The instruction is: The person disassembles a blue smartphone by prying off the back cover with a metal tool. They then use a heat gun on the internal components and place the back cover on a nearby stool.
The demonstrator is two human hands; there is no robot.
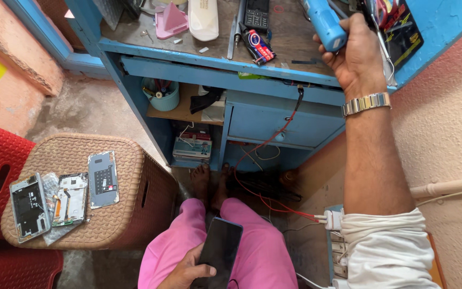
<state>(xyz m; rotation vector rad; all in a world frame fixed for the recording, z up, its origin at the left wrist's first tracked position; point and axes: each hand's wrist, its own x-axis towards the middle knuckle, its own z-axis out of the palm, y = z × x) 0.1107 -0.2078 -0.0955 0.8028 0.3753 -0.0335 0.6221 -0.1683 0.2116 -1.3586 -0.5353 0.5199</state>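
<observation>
My right hand [356, 56] is wrapped tight around a blue tool [324, 22], far up on the blue desk [215, 56]. My left hand [185, 273] grips a dark phone [220, 250] near me, over my pink lap. Phone parts [62, 198] lie on the brown stool [129, 160] at left.

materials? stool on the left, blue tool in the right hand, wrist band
Stool: looks like moulded brown plastic with a woven-wicker pattern, matte; could be real cane.
Blue tool, gripped by the right hand: smooth, slightly glossy blue shell, probably plastic.
Wrist band: shiny silver links, seemingly metal.
</observation>
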